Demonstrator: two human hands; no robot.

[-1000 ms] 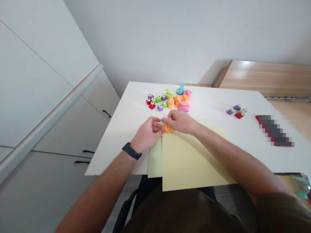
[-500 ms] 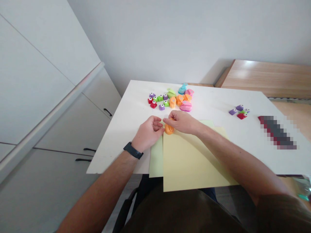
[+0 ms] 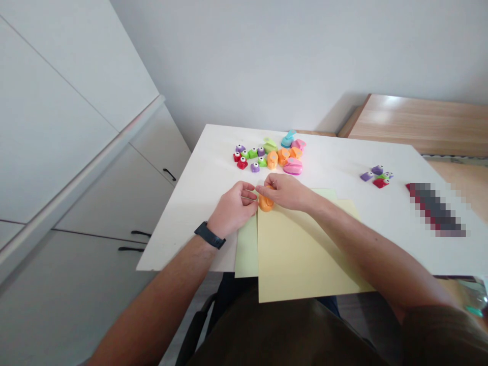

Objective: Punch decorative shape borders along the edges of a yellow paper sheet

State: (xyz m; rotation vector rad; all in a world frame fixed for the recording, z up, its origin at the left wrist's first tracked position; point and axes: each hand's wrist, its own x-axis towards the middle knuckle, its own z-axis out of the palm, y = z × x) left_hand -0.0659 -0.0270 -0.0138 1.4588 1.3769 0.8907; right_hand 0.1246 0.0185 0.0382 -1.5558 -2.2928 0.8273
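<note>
Orange paper punch (image 3: pixel 266 202) sits at the top edge of our yellow card (image 3: pixel 297 254), our right fingers (image 3: pixel 272 181) closed over it from above, our left fingers (image 3: pixel 247 195) curled just beside it, their grip hidden, above the white bench (image 3: pixel 183 239).

Pale grey wall (image 3: pixel 244 61) fills the background, meeting a run of white cabinets (image 3: pixel 95 193) at left, fitted with black bar handles (image 3: pixel 141 234). White tabletop (image 3: pixel 183 229) stands mid-room; a light wood surface (image 3: pixel 415 117) lies beyond it at right, its sheen suggesting soft light from above. Grey floor (image 3: pixel 200 297) shows below the table edge, beside a black chair frame (image 3: pixel 196 330).
</note>
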